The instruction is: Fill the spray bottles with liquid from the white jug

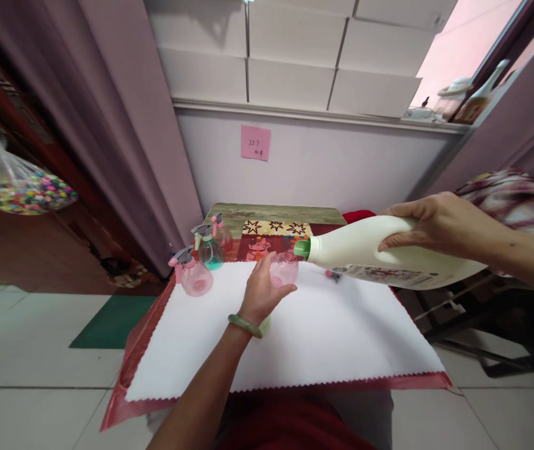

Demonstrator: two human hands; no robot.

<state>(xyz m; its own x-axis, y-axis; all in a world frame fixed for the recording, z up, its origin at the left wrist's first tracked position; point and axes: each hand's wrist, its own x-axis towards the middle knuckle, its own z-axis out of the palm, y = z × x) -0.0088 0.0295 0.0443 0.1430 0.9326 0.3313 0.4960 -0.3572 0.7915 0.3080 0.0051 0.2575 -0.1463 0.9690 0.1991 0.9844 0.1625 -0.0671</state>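
My left hand (263, 289), with a green bangle on its wrist, is wrapped round a small clear pink spray bottle (284, 270) whose top is off. My right hand (419, 225) grips a large cream-coloured jug (365, 247), tilted nearly level with its mouth pointing left. The jug's green spout (301, 249) is right at the neck of the pink bottle; whether liquid is flowing I cannot tell. A pink and grey spray head (333, 275) lies on the white cloth below the jug. Behind my left wrist a light green round thing (265, 325) is mostly hidden.
Several spray bottles stand at the table's left: a pink one (196, 278), one with blue-green liquid (211, 253) and another pink one (222, 234). A white cloth (341, 337) covers the table. A bag of colourful beads (23, 184) hangs at left. A pink note (255, 143) is on the wall.
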